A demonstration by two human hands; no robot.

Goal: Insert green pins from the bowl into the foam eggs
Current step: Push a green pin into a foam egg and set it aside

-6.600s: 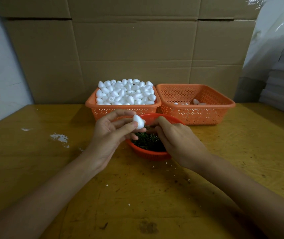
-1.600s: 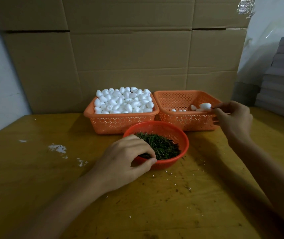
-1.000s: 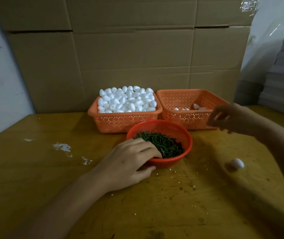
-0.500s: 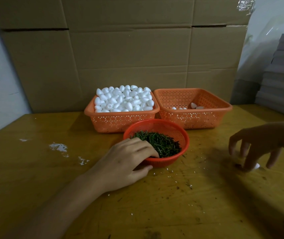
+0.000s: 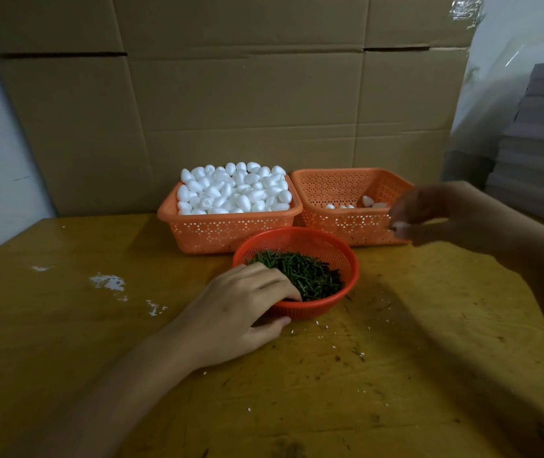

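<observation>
The person's left hand [image 5: 244, 309] grips the near left rim of the red mesh bowl [image 5: 321, 309]. Its fingers are curled over the edge into the bowl and the thumb lies under the outer wall, close to the table. The bowl sits in the middle of the wooden table [image 5: 412, 375] and holds a dark heap of green pins [image 5: 307, 276].

The right hand [image 5: 439, 216] is raised and blurred, just at the near right corner of the right orange basket [image 5: 340, 223]. Its fingers are bent, and at the fingertips they pinch a small white piece that looks like a foam egg [image 5: 398, 225]; the blur hides whether a pin is in it.

Behind the bowl, the left orange basket [image 5: 227, 233] is piled high with white foam eggs [image 5: 234, 191]. The right basket touches its side and has only a few eggs [image 5: 368, 201] on its floor.

White crumbs [image 5: 108, 281] lie on the table to the far left, with dark and pale specks near the bowl. Cardboard boxes [image 5: 247, 94] stand along the back, and grey stacked sheets [image 5: 541, 143] are at the far right.
</observation>
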